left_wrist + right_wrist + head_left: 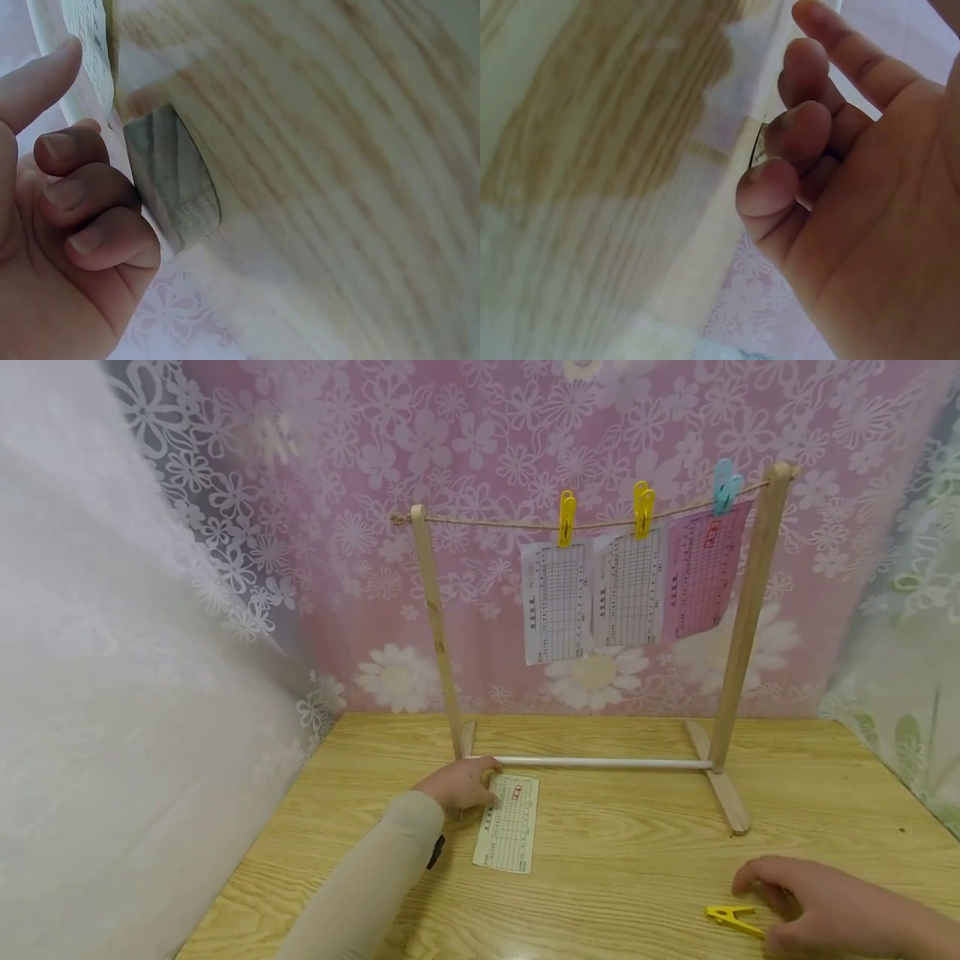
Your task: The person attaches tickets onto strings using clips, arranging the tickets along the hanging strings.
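Note:
A pale yellow-green printed slip (507, 831) lies flat on the table, in front of the rack's left foot. My left hand (461, 783) is over its upper left corner, thumb at the slip's edge and a gap between thumb and forefinger. The left wrist view shows the other fingers of this hand (82, 195) bent beside the end of the wooden foot (174, 180). At the lower right, a yellow clothespin (733, 918) lies on the table, its end close by the thumb of my right hand (825, 906). That hand's fingers (799, 135) are loosely bent and hold nothing.
A wooden rack with two posts (750, 618) and a white crossbar (600, 762) stands on the table (622, 860). From its rope (487, 523) hang two white slips (557, 602) under yellow clothespins (567, 518) and a pink slip (705, 572) under a blue clothespin (726, 487).

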The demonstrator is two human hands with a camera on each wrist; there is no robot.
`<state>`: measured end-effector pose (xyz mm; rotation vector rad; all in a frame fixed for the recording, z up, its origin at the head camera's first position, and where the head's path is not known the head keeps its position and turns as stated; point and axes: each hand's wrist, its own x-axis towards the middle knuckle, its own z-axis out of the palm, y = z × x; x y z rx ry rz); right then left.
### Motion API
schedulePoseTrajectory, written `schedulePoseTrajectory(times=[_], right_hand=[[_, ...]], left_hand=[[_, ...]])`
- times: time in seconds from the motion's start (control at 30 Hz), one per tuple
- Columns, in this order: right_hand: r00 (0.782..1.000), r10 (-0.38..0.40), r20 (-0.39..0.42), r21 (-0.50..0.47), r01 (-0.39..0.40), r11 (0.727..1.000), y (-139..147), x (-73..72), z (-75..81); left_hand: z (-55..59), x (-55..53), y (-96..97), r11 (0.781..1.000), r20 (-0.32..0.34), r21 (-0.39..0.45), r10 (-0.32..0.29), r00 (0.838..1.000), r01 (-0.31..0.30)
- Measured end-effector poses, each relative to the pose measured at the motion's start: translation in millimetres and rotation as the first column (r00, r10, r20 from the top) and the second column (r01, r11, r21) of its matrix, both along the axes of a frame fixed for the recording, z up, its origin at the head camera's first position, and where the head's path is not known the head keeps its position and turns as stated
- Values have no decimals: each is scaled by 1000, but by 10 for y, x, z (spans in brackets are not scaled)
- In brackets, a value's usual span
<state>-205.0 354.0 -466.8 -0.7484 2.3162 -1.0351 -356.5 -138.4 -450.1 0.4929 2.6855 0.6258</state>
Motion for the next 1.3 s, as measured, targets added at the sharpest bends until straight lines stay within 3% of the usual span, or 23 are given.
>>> schedulePoseTrajectory(times=[0.13,0.43,0.73,1.03,1.17,1.3], right_hand=[[998,-29,50,30,27,999,-64,32,-15],[999,-25,27,52,23,998,-108,40,-15],[996,-33,-79,97,40,995,-77,7,-36],[986,-4,-169,194,37,980,-50,-53,-13],[986,-12,-169,175,42,984,-48,-69,-28],[974,-2,-228,121,30,992,-57,-65,-49]], left_hand=[[-9,-11,16,999,-42,-47,1,999,-3],[-20,-28,80,995,-87,-99,17,996,-26],[-47,-22,92,995,-128,-101,3,992,-16],[-29,11,50,1000,-183,2,7,983,-7],[2,24,12,998,-176,52,37,984,-28],[49,40,-13,994,-180,98,67,982,-49]])
